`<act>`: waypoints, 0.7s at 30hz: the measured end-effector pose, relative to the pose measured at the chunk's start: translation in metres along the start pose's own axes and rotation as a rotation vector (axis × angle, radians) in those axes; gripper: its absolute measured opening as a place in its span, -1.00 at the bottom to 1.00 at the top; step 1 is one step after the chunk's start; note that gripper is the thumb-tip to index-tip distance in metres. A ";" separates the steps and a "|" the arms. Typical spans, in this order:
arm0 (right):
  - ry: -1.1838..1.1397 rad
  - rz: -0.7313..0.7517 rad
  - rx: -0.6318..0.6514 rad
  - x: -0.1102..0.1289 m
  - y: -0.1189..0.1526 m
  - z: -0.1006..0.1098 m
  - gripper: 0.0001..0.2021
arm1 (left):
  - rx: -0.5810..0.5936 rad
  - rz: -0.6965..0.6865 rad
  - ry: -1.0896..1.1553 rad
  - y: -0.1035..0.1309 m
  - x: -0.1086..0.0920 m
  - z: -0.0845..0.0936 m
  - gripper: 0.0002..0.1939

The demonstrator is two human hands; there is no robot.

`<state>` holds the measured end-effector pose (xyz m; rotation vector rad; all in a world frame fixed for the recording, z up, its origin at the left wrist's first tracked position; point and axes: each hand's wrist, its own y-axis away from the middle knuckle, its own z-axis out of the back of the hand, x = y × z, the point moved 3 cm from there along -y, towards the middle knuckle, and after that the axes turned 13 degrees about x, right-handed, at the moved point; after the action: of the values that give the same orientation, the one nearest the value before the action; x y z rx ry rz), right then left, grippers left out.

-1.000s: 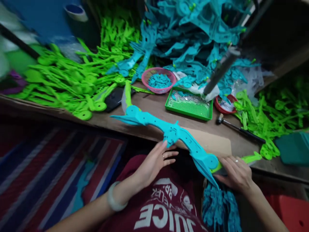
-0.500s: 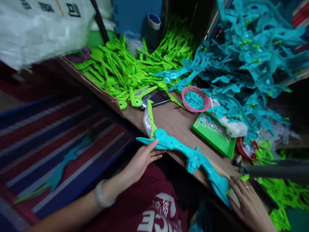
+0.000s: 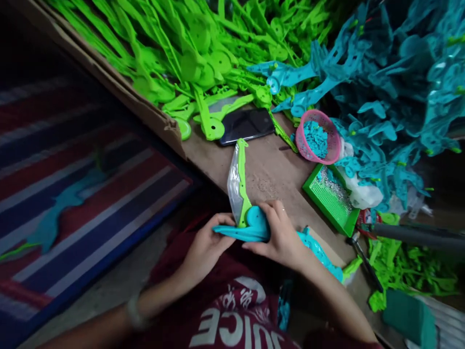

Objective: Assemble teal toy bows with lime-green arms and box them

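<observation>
A turquoise plastic toy bow lies along the table's front edge. From its left end a green arm with a clear plastic sheet stands out over the table. My left hand pinches the pointed left tip. My right hand is wrapped around the body beside the round joint, close to my left hand, and its wrist and forearm hide the middle of the bow. Beyond that forearm, the bow's right part shows with a green piece at its end.
Behind lie a black phone and a heap of green parts. A pink basket of small turquoise pieces and a green tray of metal bits stand to the right. Turquoise parts pile up behind them. A hammer lies at the right.
My right hand has moved left from the bow's right end to grip it near the left joint. My left hand now pinches the tip. The view has shifted closer to the table.
</observation>
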<state>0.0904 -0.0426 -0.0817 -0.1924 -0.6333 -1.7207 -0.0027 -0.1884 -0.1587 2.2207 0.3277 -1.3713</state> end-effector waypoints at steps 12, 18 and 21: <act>0.002 0.104 -0.062 0.002 0.024 -0.002 -0.09 | 0.203 -0.039 -0.139 0.001 0.010 0.001 -0.80; -0.012 0.114 -0.012 0.003 0.022 0.005 -0.15 | 0.153 0.188 0.053 0.004 0.016 0.005 -0.64; -0.021 0.115 0.030 0.002 0.021 0.005 -0.16 | 0.073 0.234 0.079 0.011 0.024 0.004 -0.60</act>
<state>0.1083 -0.0445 -0.0700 -0.2224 -0.6510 -1.5994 0.0099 -0.2009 -0.1783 2.2932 0.0424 -1.1902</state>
